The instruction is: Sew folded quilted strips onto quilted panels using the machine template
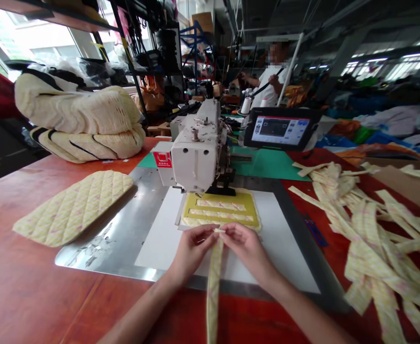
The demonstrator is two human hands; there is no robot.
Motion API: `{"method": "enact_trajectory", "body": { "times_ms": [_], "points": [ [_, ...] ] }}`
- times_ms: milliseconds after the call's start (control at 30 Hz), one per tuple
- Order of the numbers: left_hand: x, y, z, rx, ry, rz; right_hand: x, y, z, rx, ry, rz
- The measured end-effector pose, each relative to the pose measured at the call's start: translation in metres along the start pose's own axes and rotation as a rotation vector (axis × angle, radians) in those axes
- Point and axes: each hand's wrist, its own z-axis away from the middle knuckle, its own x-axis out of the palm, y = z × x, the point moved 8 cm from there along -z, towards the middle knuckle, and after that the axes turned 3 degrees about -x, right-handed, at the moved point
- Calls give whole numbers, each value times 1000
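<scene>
A long yellow fabric strip (214, 282) hangs down toward me from between my two hands. My left hand (196, 246) pinches its upper end from the left, and my right hand (244, 243) pinches the same end from the right. The end looks folded over at the fingertips. Just beyond my fingers, a yellow slotted template (219, 211) lies on a white sheet (285, 239), with patterned fabric showing through its slots. Its far edge sits below the head of a white sewing machine (195, 157).
A quilted yellow panel (77, 205) lies at left on the red table (27, 286). Stacked cream pieces (84, 119) stand behind it. At right are a heap of fabric strips (367, 239), blue snips (315, 229) and a control screen (281, 130). A person (272, 76) stands at the back.
</scene>
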Motion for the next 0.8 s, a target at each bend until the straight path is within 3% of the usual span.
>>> {"method": "enact_trajectory", "body": {
  "times_ms": [267,400,667,800],
  "points": [
    [-6,-3,0,49,2,71,3,15,6,76,21,-170],
    [-2,6,3,111,-9,-17,3,7,6,9,52,-100],
    [-5,6,5,89,-6,-40,1,-2,8,-195,52,10],
    [-5,8,8,127,53,-82,-1,-1,8,-144,44,10]
  ]
}}
